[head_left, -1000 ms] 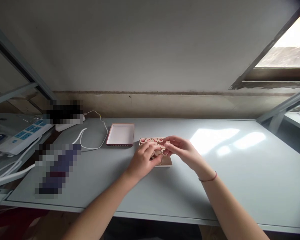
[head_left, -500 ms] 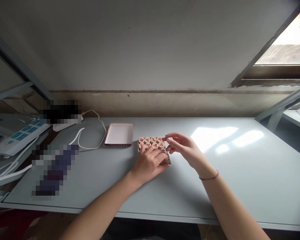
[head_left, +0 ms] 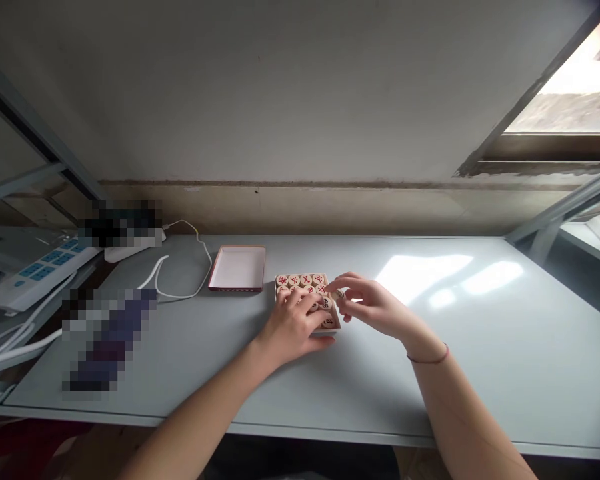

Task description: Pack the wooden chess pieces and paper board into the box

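Note:
Round wooden Chinese chess pieces (head_left: 306, 279) with red and black characters sit in rows inside a shallow open box (head_left: 338, 323) on the grey table. My left hand (head_left: 293, 323) lies over the near part of the box, its fingers spread on the pieces and its thumb along the near edge. Several pieces are hidden beneath it. At the right edge of the box, my right hand (head_left: 367, 300) holds one chess piece (head_left: 339, 294) between thumb and fingers; its face is mostly covered.
An upturned red-edged box lid (head_left: 239, 268) lies to the left of the box. White cables (head_left: 200, 287), a power strip (head_left: 45, 273) and a blurred-out dark item (head_left: 113, 343) occupy the table's left side. A wall (head_left: 305, 210) runs along the back.
My right hand has shifted slightly right and down, and a chess piece now shows in its fingers. My left fingers have moved a little left, uncovering black-lettered pieces at the near right corner.

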Demonstrator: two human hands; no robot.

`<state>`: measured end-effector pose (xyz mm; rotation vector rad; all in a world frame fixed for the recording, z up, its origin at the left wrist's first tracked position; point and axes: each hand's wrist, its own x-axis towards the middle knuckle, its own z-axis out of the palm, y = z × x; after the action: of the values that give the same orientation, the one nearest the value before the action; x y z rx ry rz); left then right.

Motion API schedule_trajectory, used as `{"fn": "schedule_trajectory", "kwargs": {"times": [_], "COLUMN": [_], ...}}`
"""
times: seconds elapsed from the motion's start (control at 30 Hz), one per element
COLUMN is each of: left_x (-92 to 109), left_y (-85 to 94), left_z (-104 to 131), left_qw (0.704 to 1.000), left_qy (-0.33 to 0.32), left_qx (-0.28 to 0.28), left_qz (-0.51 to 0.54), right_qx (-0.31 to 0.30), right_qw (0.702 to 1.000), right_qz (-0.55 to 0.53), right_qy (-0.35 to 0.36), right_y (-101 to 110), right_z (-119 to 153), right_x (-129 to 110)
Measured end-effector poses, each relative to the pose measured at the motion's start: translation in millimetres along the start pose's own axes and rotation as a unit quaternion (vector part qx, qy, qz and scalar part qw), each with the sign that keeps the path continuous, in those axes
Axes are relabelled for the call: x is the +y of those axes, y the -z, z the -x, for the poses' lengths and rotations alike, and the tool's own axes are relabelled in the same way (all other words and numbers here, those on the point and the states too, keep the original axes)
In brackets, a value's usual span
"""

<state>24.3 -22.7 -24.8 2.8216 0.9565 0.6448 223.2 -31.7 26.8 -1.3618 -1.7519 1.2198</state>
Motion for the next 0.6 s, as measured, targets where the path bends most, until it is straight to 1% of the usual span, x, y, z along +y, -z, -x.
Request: {"fn": "schedule_trajectory", "kwargs": {"times": [0.07,0.13,0.3,0.4,0.47,0.53,0.6], "left_x": [-7.3,-16.6,-34.9,-38.9,-41.1,-45.0,-51.1], "left_y": [7.1,15.3,30.5,33.9,34.7,34.8,34.0], "left_z": [2.3,4.6,6.5,5.6,5.2,5.7,7.2], "left_qw": [1.000,0.999,0.994,0.992,0.992,0.989,0.981], "left_qy": [0.012,0.018,0.059,0.077,0.094,0.129,0.181], "left_qx": [0.005,-0.002,0.006,0.016,0.031,0.051,0.067], "left_qz": [0.022,0.052,0.092,0.094,0.077,0.044,-0.006], "right_qx": [-0.029,-0.044,-0.069,-0.069,-0.069,-0.071,-0.062], "right_qw": [0.997,0.989,0.968,0.962,0.961,0.962,0.962], "right_qz": [0.074,0.135,0.233,0.258,0.260,0.257,0.255], "right_qy": [0.020,0.035,0.062,0.063,0.065,0.067,0.071], "right_y": [0.2,-1.4,-6.7,-6.7,-5.9,-4.8,-3.6], "right_z": [3.1,5.3,5.1,3.9,3.6,3.4,2.8], "right_x": [-0.2,-0.4,1.0,2.3,2.3,2.1,2.4]}}
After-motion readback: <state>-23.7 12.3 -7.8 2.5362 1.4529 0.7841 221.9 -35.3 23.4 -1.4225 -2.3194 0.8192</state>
